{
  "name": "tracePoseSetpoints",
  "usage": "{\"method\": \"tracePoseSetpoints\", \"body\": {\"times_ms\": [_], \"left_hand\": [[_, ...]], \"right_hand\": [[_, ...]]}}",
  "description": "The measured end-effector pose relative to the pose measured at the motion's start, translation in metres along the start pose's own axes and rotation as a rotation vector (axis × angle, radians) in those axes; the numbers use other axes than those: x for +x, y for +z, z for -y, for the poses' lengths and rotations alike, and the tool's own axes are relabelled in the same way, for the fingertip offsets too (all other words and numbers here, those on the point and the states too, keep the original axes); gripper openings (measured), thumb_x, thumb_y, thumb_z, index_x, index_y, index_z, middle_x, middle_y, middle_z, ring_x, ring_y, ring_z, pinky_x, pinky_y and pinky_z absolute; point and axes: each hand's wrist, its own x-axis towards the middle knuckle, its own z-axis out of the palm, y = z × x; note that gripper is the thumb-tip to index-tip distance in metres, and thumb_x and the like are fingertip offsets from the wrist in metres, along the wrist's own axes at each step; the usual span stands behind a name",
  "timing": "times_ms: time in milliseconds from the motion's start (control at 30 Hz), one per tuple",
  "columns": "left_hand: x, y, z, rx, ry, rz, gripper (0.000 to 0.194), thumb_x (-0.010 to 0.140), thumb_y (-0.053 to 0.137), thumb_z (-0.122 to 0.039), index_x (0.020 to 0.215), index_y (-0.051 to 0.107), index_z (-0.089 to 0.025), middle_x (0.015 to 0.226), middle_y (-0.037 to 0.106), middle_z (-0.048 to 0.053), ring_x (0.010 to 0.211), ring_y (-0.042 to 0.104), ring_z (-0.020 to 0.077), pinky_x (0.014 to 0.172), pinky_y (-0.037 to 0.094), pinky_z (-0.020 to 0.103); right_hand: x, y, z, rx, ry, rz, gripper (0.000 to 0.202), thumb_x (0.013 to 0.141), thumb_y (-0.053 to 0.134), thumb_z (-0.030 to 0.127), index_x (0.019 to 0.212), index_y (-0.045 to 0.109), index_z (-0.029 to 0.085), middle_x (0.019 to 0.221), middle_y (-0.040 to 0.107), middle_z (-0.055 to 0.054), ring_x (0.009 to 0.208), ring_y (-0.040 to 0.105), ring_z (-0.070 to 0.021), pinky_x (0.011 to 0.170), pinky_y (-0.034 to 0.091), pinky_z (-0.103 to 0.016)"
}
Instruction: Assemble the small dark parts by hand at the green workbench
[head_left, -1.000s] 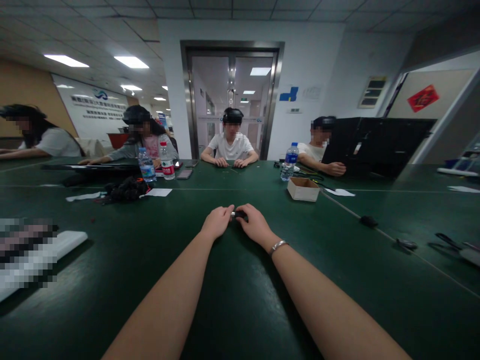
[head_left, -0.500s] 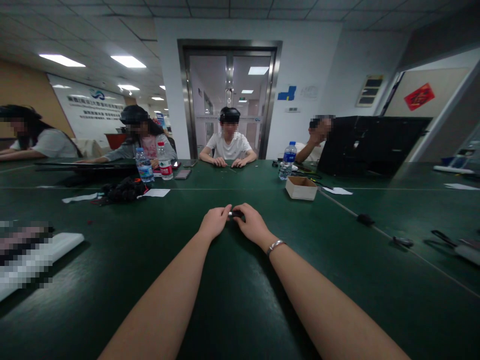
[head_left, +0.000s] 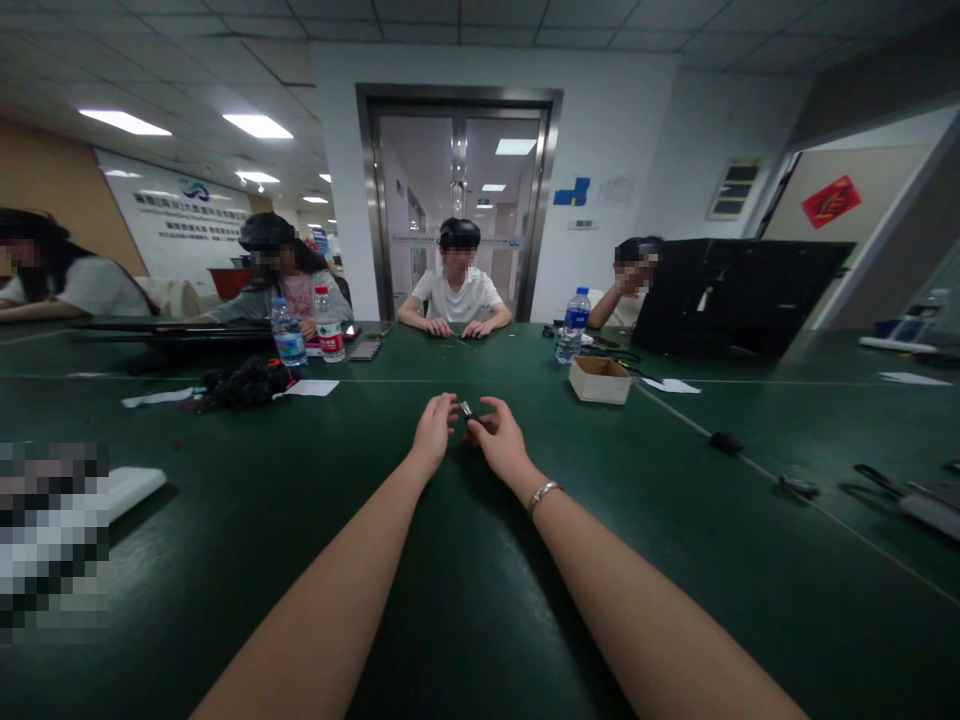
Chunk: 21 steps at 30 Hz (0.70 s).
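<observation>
Over the green table [head_left: 465, 560], my right hand [head_left: 501, 438] is closed on a small dark object with a silvery end [head_left: 468, 411], which points up and to the left. What the object is I cannot make out. Just left of it, my left hand [head_left: 433, 434] has its fingers apart and holds nothing; its fingertips are close to the silvery end. A metal bracelet [head_left: 543, 497] circles my right wrist.
An open cardboard box [head_left: 600, 382] stands beyond my right hand, beside a water bottle [head_left: 574, 326]. Two bottles, a black tangled bundle [head_left: 247, 383] and papers lie to the left. Several people sit around the table. A cable runs along the right.
My left hand has come off the small object and its fingers have spread. The object's silvery end, level before, now tilts upward in my right hand.
</observation>
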Motion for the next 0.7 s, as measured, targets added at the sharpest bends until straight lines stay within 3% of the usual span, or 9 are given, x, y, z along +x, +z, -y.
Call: {"method": "tracePoseSetpoints", "body": {"times_ms": [100, 200, 300, 367, 467, 533, 600, 700], "left_hand": [[-0.001, 0.016, -0.001, -0.118, -0.042, 0.068, 0.038, 0.093, 0.028, -0.035, 0.106, 0.057, -0.014, 0.112, 0.065, 0.013, 0.097, 0.062, 0.0189, 0.073, 0.049, 0.028], [-0.004, 0.025, 0.000, -0.017, 0.005, 0.024, 0.036, 0.093, 0.027, -0.034, 0.098, 0.058, -0.016, 0.104, 0.066, 0.011, 0.092, 0.063, 0.0181, 0.075, 0.049, 0.029], [-0.006, 0.018, 0.000, 0.256, 0.035, -0.075, 0.037, 0.093, 0.025, -0.038, 0.093, 0.057, -0.018, 0.099, 0.065, 0.009, 0.091, 0.062, 0.0189, 0.079, 0.048, 0.031], [-0.007, 0.002, -0.002, 0.491, 0.067, -0.133, 0.039, 0.093, 0.023, -0.039, 0.092, 0.056, -0.018, 0.100, 0.064, 0.011, 0.094, 0.060, 0.0215, 0.081, 0.047, 0.034], [-0.011, -0.041, -0.006, 0.826, 0.046, -0.099, 0.040, 0.092, 0.022, -0.041, 0.094, 0.055, -0.017, 0.101, 0.062, 0.014, 0.091, 0.061, 0.0245, 0.077, 0.047, 0.036], [-0.017, -0.084, -0.007, 1.009, 0.002, -0.036, 0.040, 0.091, 0.024, -0.042, 0.095, 0.055, -0.018, 0.101, 0.062, 0.013, 0.085, 0.062, 0.0246, 0.072, 0.047, 0.035], [-0.025, -0.133, -0.007, 1.185, -0.001, -0.023, 0.038, 0.090, 0.025, -0.043, 0.097, 0.054, -0.018, 0.103, 0.062, 0.013, 0.084, 0.063, 0.0258, 0.070, 0.046, 0.036], [-0.043, -0.210, -0.004, 1.369, -0.123, -0.064, 0.037, 0.090, 0.024, -0.043, 0.094, 0.052, -0.019, 0.102, 0.064, 0.013, 0.086, 0.063, 0.0283, 0.073, 0.045, 0.038]], "right_hand": [[0.001, 0.000, 0.000, 0.055, 0.021, -0.055, 0.057, 0.075, 0.058, 0.021, 0.128, 0.035, 0.021, 0.080, 0.060, 0.002, 0.068, 0.063, -0.0138, 0.068, 0.052, -0.030], [-0.001, 0.002, 0.003, -0.005, -0.009, -0.028, 0.060, 0.074, 0.060, 0.021, 0.129, 0.036, 0.020, 0.076, 0.059, 0.003, 0.071, 0.062, -0.0146, 0.070, 0.051, -0.030], [-0.006, 0.005, 0.007, -0.079, -0.054, 0.117, 0.061, 0.080, 0.055, 0.024, 0.135, 0.030, 0.021, 0.079, 0.060, 0.002, 0.073, 0.061, -0.0145, 0.072, 0.050, -0.030], [-0.008, 0.000, 0.010, -0.176, -0.130, 0.208, 0.061, 0.085, 0.051, 0.028, 0.140, 0.025, 0.022, 0.086, 0.062, -0.002, 0.077, 0.061, -0.0150, 0.075, 0.049, -0.031], [-0.007, -0.032, 0.014, -0.505, -0.312, 0.253, 0.059, 0.084, 0.056, 0.030, 0.139, 0.034, 0.026, 0.103, 0.061, -0.008, 0.092, 0.059, -0.0193, 0.084, 0.046, -0.035], [-0.006, -0.072, 0.014, -0.854, -0.359, 0.174, 0.051, 0.082, 0.058, 0.027, 0.132, 0.046, 0.026, 0.108, 0.059, -0.012, 0.099, 0.055, -0.0253, 0.088, 0.043, -0.041], [-0.007, -0.125, 0.011, -1.162, -0.284, 0.055, 0.048, 0.081, 0.058, 0.025, 0.128, 0.051, 0.023, 0.111, 0.058, -0.016, 0.105, 0.050, -0.0306, 0.088, 0.040, -0.046], [-0.019, -0.214, 0.003, -1.452, -0.067, -0.104, 0.046, 0.083, 0.053, 0.028, 0.128, 0.051, 0.023, 0.119, 0.055, -0.017, 0.113, 0.044, -0.0367, 0.089, 0.035, -0.054]]}}
